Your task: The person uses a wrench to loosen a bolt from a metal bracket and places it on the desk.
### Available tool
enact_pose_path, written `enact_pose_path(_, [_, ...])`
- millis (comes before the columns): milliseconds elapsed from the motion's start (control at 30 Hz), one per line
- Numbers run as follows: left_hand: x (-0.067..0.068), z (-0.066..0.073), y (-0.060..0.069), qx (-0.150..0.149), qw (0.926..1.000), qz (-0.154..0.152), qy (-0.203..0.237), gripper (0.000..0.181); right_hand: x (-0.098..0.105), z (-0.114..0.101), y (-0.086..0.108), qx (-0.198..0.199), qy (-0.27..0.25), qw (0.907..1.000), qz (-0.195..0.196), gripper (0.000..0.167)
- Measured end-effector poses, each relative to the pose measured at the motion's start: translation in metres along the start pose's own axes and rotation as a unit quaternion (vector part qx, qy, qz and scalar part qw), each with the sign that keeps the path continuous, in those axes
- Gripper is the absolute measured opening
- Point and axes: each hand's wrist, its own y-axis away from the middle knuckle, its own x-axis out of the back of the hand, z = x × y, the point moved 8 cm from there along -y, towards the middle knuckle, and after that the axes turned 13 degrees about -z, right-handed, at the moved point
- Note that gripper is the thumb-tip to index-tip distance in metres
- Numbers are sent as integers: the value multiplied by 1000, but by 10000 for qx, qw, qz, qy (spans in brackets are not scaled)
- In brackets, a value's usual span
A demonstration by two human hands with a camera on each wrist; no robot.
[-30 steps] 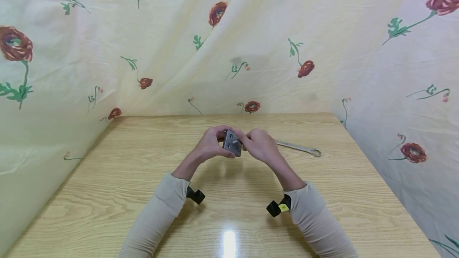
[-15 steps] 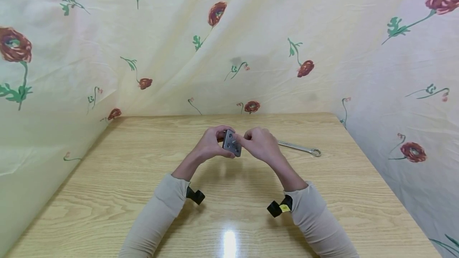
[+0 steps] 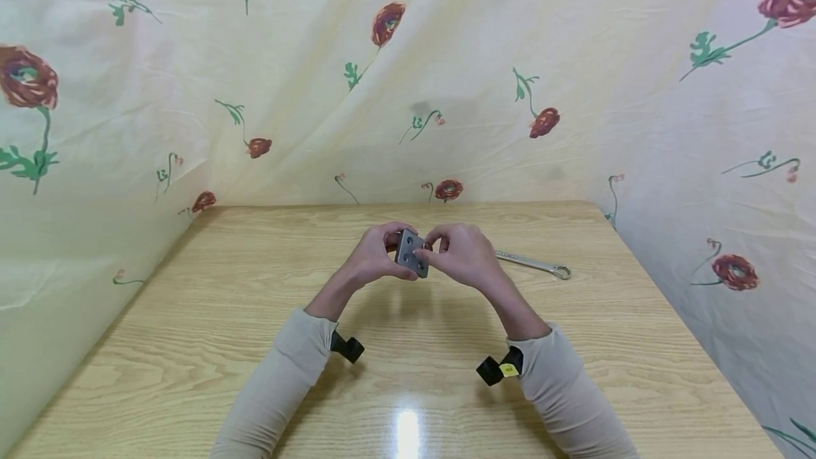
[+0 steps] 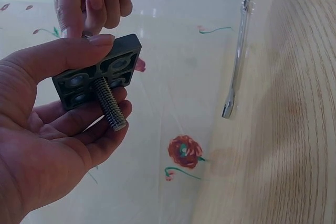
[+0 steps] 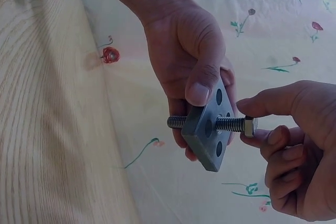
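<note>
My left hand [image 3: 372, 257] grips a square grey plate [image 3: 408, 250] by its edges, thumb on one side and fingers on the other. The plate has round holes, and its ribbed side shows in the left wrist view. A threaded bolt [image 5: 230, 124] passes through the plate and sticks out on both sides; its long free end [image 4: 111, 106] shows in the left wrist view. With thumb and forefinger, my right hand [image 5: 299, 150] pinches the bolt's hexagonal end. In the head view my right thumb mostly hides the bolt.
A silver combination wrench [image 3: 532, 261] lies on the wooden table [image 3: 255, 374], to the right of my hands. Flower-patterned cloth [image 3: 306, 91] hangs behind the table and along both sides.
My right thumb and fingers have shifted about the bolt, first away from the far fingers, then together around its end. The left hand and plate have stayed nearly still.
</note>
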Motion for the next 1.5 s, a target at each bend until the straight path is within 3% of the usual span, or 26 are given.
enact_pose_path(733, [-2,3,-1,-76,9999,-77,80,65,-1,-11,4,769,209,9968,-71,25])
enact_pose_path(867, [-2,3,0,-92,9999,-62,83,67,-2,-8,3,583,-86,9980,-248,32])
enact_pose_path(1000, [-1,3,0,-97,9999,-41,78,67,0,1,1,47,-390,9991,-174,42])
enact_pose_path(1200, [-2,3,-1,-89,9999,-41,56,67,2,15,2,-703,-15,9974,126,60])
enact_pose_path(1333, [-2,3,-1,-89,9999,-44,67,69,-7,21,-1,-843,-72,9962,-215,71])
enact_pose_path(1500, [-3,2,-1,-98,9999,-65,42,68,-15,22,-4,-845,-259,9950,-454,68])
